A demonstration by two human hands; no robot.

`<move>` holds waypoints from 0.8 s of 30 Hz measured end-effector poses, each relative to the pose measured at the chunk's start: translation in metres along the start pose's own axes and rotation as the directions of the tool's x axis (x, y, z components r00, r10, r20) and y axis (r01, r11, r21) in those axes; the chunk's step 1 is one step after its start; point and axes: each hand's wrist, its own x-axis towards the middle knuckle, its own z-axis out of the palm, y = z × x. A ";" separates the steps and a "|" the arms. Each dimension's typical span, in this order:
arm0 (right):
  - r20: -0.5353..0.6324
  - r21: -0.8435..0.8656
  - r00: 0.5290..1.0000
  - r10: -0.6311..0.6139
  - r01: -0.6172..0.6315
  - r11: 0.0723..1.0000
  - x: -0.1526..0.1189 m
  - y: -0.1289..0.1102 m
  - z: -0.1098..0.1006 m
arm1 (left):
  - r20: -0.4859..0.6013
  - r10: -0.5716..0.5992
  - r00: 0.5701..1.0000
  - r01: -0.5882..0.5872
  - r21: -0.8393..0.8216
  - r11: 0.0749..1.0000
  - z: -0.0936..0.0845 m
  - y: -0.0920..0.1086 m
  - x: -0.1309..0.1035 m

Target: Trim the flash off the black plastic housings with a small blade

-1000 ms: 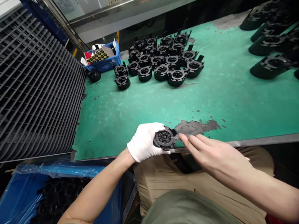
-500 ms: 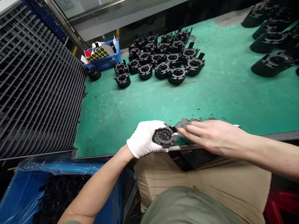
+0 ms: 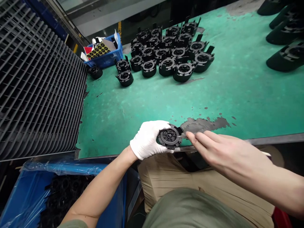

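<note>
Disc (image 3: 169, 135), round with no long axis, is at the counter's (image 3: 142, 101) near edge, gripped by the gloved left hand (image 3: 147, 139) from nine o'clock. The bare right hand (image 3: 220, 147), at about four, pinches a slim tool (image 3: 182, 135) whose tip meets or overhangs the disc. Toward eleven, a tray (image 3: 111, 59) holds a dotted sheet (image 3: 99, 50); toward seven, a bin (image 3: 26, 191) holds black parts (image 3: 67, 190).
</note>
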 end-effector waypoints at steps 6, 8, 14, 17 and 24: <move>0.005 -0.012 1.000 -0.002 0.002 1.000 0.004 -0.007 -0.002 | -0.016 0.025 1.000 -0.025 0.001 1.000 0.000 0.000 0.001; -0.008 0.025 1.000 -0.005 0.005 1.000 0.003 -0.002 0.002 | -0.014 0.039 0.999 -0.039 -0.009 0.999 0.001 -0.001 0.001; 0.000 0.242 0.972 0.237 -0.230 0.943 -0.017 0.013 0.015 | -0.248 0.106 0.963 -0.058 0.195 0.979 0.010 -0.014 -0.013; 0.040 0.387 0.922 0.385 -0.369 0.845 -0.025 0.007 0.015 | -0.314 0.156 0.937 -0.036 0.357 0.933 0.015 -0.015 -0.021; 0.029 0.321 0.937 0.349 -0.340 0.884 -0.020 -0.015 0.018 | -0.338 0.258 0.905 -0.141 0.333 0.932 0.021 -0.006 -0.022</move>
